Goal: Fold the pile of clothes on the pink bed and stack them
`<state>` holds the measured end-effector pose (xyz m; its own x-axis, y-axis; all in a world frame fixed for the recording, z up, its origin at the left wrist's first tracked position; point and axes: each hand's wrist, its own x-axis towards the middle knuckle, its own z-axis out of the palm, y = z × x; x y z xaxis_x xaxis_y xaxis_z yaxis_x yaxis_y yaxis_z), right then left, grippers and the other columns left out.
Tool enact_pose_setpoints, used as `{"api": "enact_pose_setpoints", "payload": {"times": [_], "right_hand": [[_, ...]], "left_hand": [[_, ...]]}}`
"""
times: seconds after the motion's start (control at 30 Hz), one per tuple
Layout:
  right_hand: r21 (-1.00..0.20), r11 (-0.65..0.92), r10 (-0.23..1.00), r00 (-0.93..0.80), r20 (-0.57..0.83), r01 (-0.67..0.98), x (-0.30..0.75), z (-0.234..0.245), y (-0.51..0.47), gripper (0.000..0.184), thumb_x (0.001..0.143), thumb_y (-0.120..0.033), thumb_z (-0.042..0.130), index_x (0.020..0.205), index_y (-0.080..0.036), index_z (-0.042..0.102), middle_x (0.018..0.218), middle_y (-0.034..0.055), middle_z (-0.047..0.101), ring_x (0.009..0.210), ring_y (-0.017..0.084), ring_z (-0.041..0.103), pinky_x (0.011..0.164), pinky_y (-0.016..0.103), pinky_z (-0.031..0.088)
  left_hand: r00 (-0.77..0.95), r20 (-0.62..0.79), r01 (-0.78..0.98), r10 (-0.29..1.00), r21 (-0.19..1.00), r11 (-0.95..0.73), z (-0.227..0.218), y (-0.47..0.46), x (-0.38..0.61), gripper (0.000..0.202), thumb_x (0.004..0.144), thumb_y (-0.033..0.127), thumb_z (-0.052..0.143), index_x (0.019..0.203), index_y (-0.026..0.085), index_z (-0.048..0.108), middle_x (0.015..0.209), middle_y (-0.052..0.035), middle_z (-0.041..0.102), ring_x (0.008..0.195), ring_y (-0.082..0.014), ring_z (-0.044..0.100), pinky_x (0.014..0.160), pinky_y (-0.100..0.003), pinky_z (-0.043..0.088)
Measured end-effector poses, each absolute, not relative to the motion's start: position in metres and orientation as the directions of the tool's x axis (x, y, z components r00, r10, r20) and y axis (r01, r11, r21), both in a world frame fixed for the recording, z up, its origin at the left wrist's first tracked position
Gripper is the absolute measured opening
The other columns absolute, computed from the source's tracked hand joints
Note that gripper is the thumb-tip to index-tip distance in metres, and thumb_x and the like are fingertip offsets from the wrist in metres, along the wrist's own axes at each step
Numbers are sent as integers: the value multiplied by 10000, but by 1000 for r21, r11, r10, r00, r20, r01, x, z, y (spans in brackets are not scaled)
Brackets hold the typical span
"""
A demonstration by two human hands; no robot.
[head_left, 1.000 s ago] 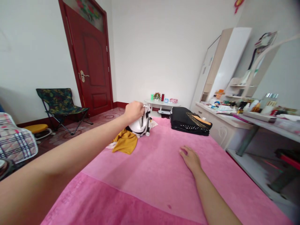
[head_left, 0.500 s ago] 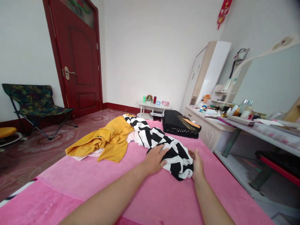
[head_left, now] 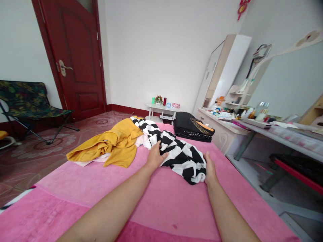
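Observation:
A crumpled black-and-white patterned garment (head_left: pixel 183 153) lies across the bed's pink cover (head_left: pixel 161 201). At its left edge rests my left hand (head_left: pixel 154 157), thumb apart from the fingers, touching the cloth without a visible grip. My right hand (head_left: pixel 211 169) stands on edge against the garment's right end, fingers stretched and pointing away from me. A mustard-yellow garment (head_left: pixel 113 141) is spread loosely on the left, with a pale pink cloth (head_left: pixel 141 139) partly showing beneath. Beyond my right hand sits a stack of folded black clothes (head_left: pixel 188 126), the top one with a gold-patterned neckline.
To the right, a dressing table (head_left: pixel 219 126) and a glass-topped table (head_left: pixel 282 137) crowd the bed's edge, covered with bottles and small items. A low white table (head_left: pixel 163 107) stands past the bed's far end. A camouflage folding chair (head_left: pixel 30 104) is by the red door (head_left: pixel 75 60).
My left hand has slid left and away from me, off the garment's middle to its left edge. My right hand stays at the right end. The view has tilted down and shifted slightly.

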<state>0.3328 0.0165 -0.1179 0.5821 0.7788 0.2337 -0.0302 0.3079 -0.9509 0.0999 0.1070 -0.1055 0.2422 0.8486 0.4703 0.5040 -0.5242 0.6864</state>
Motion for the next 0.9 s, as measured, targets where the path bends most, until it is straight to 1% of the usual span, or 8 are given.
{"api": "enact_pose_setpoints", "payload": {"times": [0.07,0.17,0.27,0.47,0.57,0.67,0.73,0.9], "right_hand": [[-962,273,823,521,228,-10,326,-114,14,553,750,-612,577,1059,-161,659,996,85,714,919,261,661,818,389,513],[-962,232,831,484,273,144,321,-111,12,544,624,-488,756,1062,-181,661,1031,60,699,981,257,624,871,363,476],[-947,205,841,450,300,247,321,-112,12,450,603,-448,774,950,-174,691,971,56,702,927,253,628,814,347,486],[-951,190,809,509,292,243,323,-114,13,346,621,-431,745,831,-159,703,833,37,703,756,214,629,670,301,485],[-958,186,803,528,276,217,322,-113,12,318,612,-404,752,799,-152,699,724,13,688,647,185,602,598,276,462],[-966,190,798,546,257,176,321,-112,11,255,629,-384,740,740,-161,684,600,-21,639,542,148,550,513,245,412],[-969,211,792,558,245,126,321,-111,12,239,652,-392,721,726,-169,676,573,-28,623,522,142,539,490,238,401],[-938,346,712,652,261,-2,321,-109,15,320,692,-462,674,819,-169,695,809,34,713,753,195,639,654,277,488]], "left_hand": [[271,420,436,866,749,-499,-112,113,101,523,733,334,647,1223,173,564,986,-90,673,900,-258,624,815,-386,485],[266,436,331,860,796,-506,-113,116,102,272,764,271,587,1008,199,684,879,-57,701,826,-243,639,766,-362,488],[175,451,256,875,837,-483,-106,122,97,190,790,241,524,828,189,703,799,-41,702,784,-221,642,732,-331,493],[-332,419,112,845,907,-406,-80,162,56,287,841,317,396,905,145,617,867,-49,653,840,-190,603,746,-296,485],[-536,382,54,753,906,-420,-59,176,33,291,863,321,323,898,144,552,849,-29,597,808,-156,573,725,-263,472],[-687,399,5,608,839,-544,-35,177,17,204,846,273,358,876,156,522,839,-11,564,792,-134,555,746,-247,465],[-738,446,67,506,796,-602,-20,170,11,168,803,204,424,939,162,513,917,-20,566,862,-135,558,819,-255,455],[-634,687,467,355,706,-533,7,136,14,444,738,95,492,1170,191,457,1244,-62,484,1185,-197,457,1037,-352,327]]}}
